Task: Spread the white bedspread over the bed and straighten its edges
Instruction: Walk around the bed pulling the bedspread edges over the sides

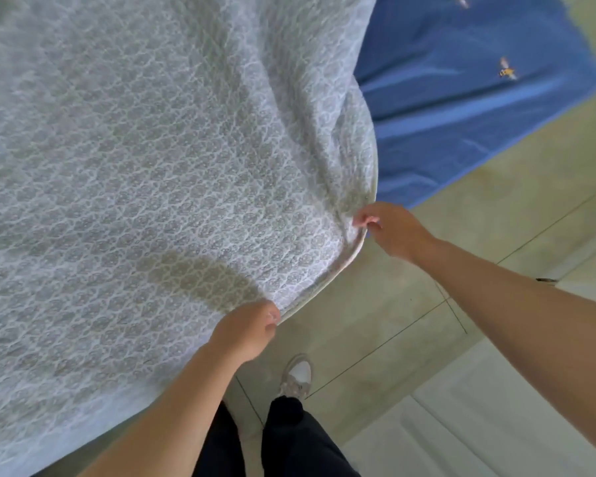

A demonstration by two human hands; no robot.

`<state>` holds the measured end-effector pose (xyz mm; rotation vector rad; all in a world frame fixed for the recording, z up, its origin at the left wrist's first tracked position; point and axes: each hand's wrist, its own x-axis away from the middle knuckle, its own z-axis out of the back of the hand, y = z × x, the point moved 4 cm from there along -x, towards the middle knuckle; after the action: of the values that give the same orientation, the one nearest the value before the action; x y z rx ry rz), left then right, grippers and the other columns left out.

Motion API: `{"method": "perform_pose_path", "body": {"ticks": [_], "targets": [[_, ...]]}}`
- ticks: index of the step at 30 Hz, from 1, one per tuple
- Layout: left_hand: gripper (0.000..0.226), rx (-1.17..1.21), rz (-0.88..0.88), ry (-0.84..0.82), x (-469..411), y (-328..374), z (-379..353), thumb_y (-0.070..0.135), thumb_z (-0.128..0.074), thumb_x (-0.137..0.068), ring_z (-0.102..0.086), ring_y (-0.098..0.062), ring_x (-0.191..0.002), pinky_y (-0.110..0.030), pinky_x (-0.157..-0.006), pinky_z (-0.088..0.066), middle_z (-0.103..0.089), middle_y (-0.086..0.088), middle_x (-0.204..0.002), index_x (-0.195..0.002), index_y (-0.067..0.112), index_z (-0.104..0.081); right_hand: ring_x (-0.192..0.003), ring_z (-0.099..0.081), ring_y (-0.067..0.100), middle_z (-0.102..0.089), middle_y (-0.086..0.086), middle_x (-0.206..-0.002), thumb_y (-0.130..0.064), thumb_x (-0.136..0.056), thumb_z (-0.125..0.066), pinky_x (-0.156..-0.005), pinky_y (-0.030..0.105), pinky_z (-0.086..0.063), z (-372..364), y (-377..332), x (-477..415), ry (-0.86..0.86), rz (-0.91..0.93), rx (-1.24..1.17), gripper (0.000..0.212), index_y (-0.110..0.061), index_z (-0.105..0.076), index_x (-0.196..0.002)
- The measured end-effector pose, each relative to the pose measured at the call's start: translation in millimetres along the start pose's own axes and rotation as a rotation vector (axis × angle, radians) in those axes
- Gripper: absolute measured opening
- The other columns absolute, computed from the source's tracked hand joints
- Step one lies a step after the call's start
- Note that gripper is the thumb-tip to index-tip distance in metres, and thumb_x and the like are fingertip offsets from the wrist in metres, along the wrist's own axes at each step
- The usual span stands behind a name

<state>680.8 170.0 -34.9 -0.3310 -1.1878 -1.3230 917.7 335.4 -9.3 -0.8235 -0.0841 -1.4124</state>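
Note:
The white bedspread [145,160], quilted with a small repeating pattern, fills the left and centre of the head view and hides the bed under it. Its piped edge [327,280] runs between my two hands. My left hand [245,330] grips that edge near the bottom centre, fingers curled round the hem. My right hand [389,228] pinches the same edge farther up and to the right, where the cloth bunches into folds. Beyond the bedspread's right side a blue sheet [461,108] with small yellow insect prints lies uncovered.
Pale tiled floor [393,321] lies to the right of the bed. My legs in dark trousers and one light shoe [298,373] stand close to the bed's edge. A white panel [496,425] lies at the lower right.

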Motion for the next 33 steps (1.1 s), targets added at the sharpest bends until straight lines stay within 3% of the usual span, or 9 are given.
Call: {"method": "perform_pose_path", "body": {"ticks": [5,10,13,16,19,23,27,30,33], "targets": [[0.029,0.165,-0.131,0.245,-29.7,45.7,46.6,0.009,-0.045,-0.096,-0.059,-0.008,-0.103,-0.031,-0.092,-0.050,-0.063,0.008,-0.113,-0.115,0.025,-0.060,-0.105,-0.062,0.024,-0.069,0.004,-0.109,-0.011,-0.093,-0.051,-0.094,0.041,-0.049,51.5,10.5,-35.9,-0.033,-0.113,-0.047,0.018,-0.019,-0.067,-0.090],[0.030,0.213,-0.277,0.540,-61.7,91.7,83.1,0.004,-0.049,-0.094,-0.057,-0.008,-0.102,-0.022,-0.087,-0.047,-0.060,0.008,-0.113,-0.116,0.020,-0.060,-0.102,-0.063,0.027,-0.069,0.012,-0.107,-0.005,-0.093,-0.049,-0.087,0.031,-0.048,81.9,15.3,-88.7,-0.123,-0.157,-0.069,0.019,-0.008,-0.065,-0.102],[0.030,0.248,-0.388,0.626,-82.8,127.0,92.2,0.000,-0.052,-0.089,-0.056,-0.013,-0.098,-0.027,-0.085,-0.048,-0.058,0.004,-0.108,-0.113,0.016,-0.060,-0.095,-0.053,0.023,-0.061,0.015,-0.110,-0.006,-0.094,-0.044,-0.088,0.033,-0.048,93.6,16.5,-126.3,-0.039,-0.198,-0.111,0.023,-0.009,-0.062,-0.107],[0.035,0.305,-0.426,0.637,-107.1,159.0,96.6,-0.001,-0.054,-0.085,-0.055,-0.017,-0.101,-0.029,-0.085,-0.047,-0.055,0.001,-0.111,-0.116,0.015,-0.057,-0.087,-0.054,0.023,-0.055,0.013,-0.098,-0.005,-0.097,-0.041,-0.090,0.040,-0.052,97.4,10.0,-163.2,-0.071,-0.268,-0.200,0.018,-0.012,-0.056,-0.090],[0.047,0.275,-0.365,0.636,-133.6,183.1,99.4,0.016,-0.063,-0.078,-0.052,-0.021,-0.110,-0.037,-0.087,-0.048,-0.052,-0.001,-0.122,-0.124,0.014,-0.052,-0.075,-0.056,0.021,-0.058,0.007,-0.087,-0.009,-0.095,-0.044,-0.066,0.026,-0.054,93.7,-1.0,-200.4,-0.134,-0.392,-0.588,0.017,-0.015,-0.056,-0.084],[0.091,0.161,-0.132,0.631,-164.1,194.2,103.1,0.035,-0.075,-0.061,-0.049,-0.026,-0.119,-0.039,-0.092,-0.048,-0.048,-0.006,-0.132,-0.140,0.012,-0.037,-0.070,-0.057,0.021,-0.061,0.004,-0.076,-0.008,-0.094,-0.047,-0.074,0.032,-0.053,101.6,-16.1,-245.2,-0.091,-0.514,-0.922,0.018,-0.010,-0.058,-0.080],[0.056,0.127,0.012,0.724,-175.4,183.7,115.9,0.015,-0.072,-0.065,-0.061,-0.024,-0.097,-0.035,-0.067,-0.051,-0.061,-0.002,-0.104,-0.118,0.016,-0.054,-0.079,-0.069,0.017,-0.072,0.002,-0.088,-0.019,-0.097,-0.045,-0.075,0.031,-0.058,117.1,-25.8,-274.5,-0.184,-0.591,-0.857,0.024,-0.011,-0.067,-0.092],[0.036,0.093,0.067,0.805,-170.7,175.3,123.8,0.005,-0.073,-0.060,-0.062,-0.021,-0.066,-0.028,-0.043,-0.040,-0.061,0.001,-0.073,-0.092,0.017,-0.061,-0.094,-0.070,0.014,-0.073,-0.002,-0.103,-0.032,-0.095,-0.052,-0.080,0.031,-0.059,125.0,-34.0,-279.6,-0.486,-0.559,-0.624,0.027,-0.014,-0.069,-0.105],[0.034,0.046,0.066,0.836,-168.8,169.3,122.3,-0.003,-0.073,-0.058,-0.058,-0.023,-0.059,-0.027,-0.039,-0.035,-0.059,0.000,-0.066,-0.083,0.015,-0.059,-0.115,-0.063,0.018,-0.066,0.001,-0.125,-0.027,-0.097,-0.052,-0.097,0.037,-0.052,117.9,-34.9,-277.9,-0.687,-0.474,-0.636,0.035,-0.012,-0.060,-0.128]]}}
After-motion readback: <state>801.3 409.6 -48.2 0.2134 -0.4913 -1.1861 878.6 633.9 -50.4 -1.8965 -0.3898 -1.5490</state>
